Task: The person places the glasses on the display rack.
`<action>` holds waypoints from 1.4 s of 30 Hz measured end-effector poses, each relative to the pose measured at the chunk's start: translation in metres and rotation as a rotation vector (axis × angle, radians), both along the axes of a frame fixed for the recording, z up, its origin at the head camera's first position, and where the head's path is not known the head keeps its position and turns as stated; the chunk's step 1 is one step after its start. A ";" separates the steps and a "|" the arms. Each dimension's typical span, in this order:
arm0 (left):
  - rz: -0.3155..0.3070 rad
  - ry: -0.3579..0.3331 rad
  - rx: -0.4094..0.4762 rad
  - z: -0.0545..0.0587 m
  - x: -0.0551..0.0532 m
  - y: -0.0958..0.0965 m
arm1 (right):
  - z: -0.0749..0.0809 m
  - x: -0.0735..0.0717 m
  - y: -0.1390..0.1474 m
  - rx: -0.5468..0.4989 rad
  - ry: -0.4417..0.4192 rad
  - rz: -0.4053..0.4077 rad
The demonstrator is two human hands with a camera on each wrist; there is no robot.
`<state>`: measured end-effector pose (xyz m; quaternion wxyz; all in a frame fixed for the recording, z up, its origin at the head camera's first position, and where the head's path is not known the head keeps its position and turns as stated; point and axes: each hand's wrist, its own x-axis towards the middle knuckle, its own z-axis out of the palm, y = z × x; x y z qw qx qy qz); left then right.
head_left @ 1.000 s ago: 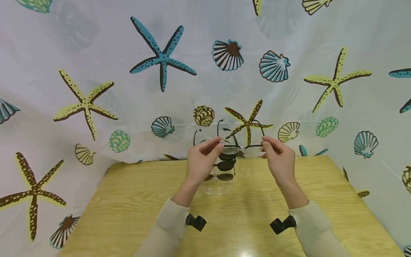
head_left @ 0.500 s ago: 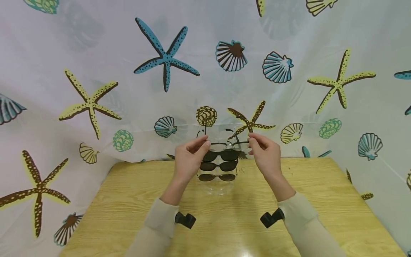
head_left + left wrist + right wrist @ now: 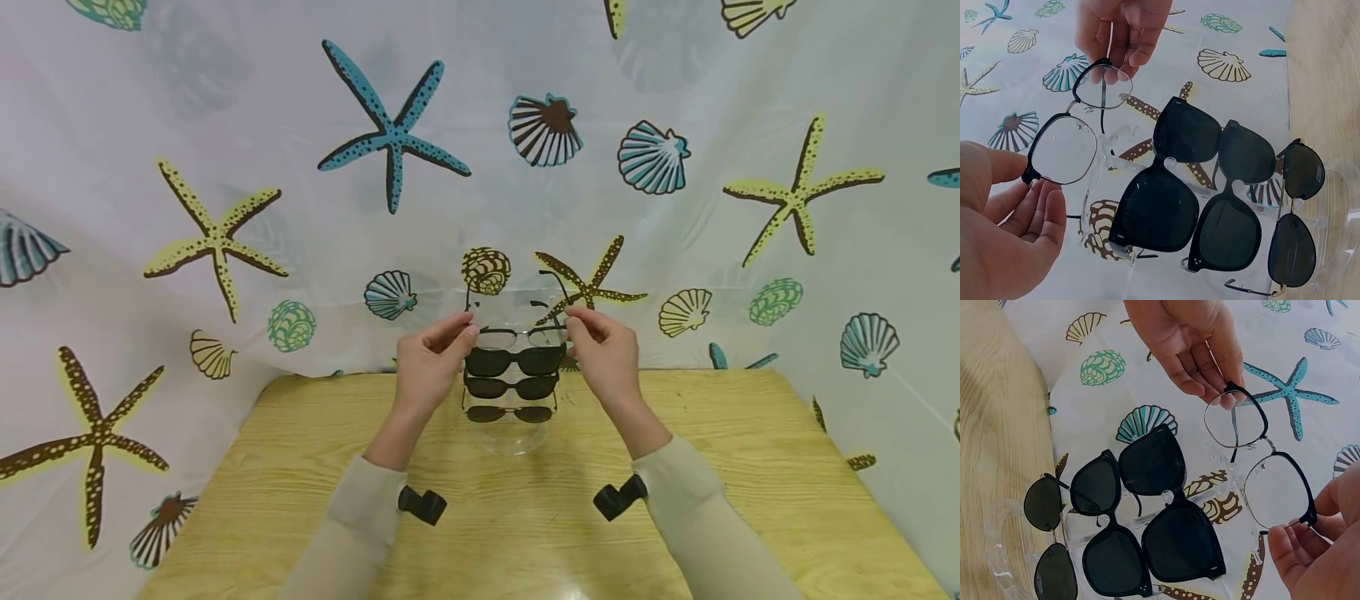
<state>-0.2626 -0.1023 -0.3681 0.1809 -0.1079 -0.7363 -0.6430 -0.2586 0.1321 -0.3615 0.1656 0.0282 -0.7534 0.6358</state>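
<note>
Clear-lens eyeglasses (image 3: 522,336) with dark upper rims are held level by both hands at the top of a clear stand (image 3: 517,442). My left hand (image 3: 432,358) pinches their left hinge corner between thumb and fingers. At the opposite corner, my right hand (image 3: 606,354) pinches the frame the same way. Below hang black sunglasses (image 3: 1155,206), a second dark pair of sunglasses (image 3: 1227,225) and thin-rimmed aviator sunglasses (image 3: 1292,250). In the right wrist view the eyeglasses' bridge lies near the stand's top end; whether it touches a peg I cannot tell.
The stand is on a wooden table (image 3: 315,467). Behind and at both sides hangs a white curtain (image 3: 480,75) printed with starfish and shells. A small black camera sits on each wrist, one at the left cuff (image 3: 422,504).
Both hands have moved left and slightly down with the eyeglasses, bringing them from the stand's right to directly above the black sunglasses. The sunglasses stay on the stand.
</note>
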 end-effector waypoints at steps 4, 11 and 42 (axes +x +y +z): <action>-0.009 -0.033 -0.014 0.000 -0.006 -0.002 | 0.000 -0.003 -0.001 -0.004 -0.010 -0.007; -0.016 -0.060 -0.026 -0.002 -0.014 -0.004 | -0.003 -0.010 -0.004 0.007 -0.034 -0.016; 0.012 -0.070 -0.074 -0.013 -0.027 -0.008 | -0.012 -0.024 -0.011 0.048 -0.078 -0.021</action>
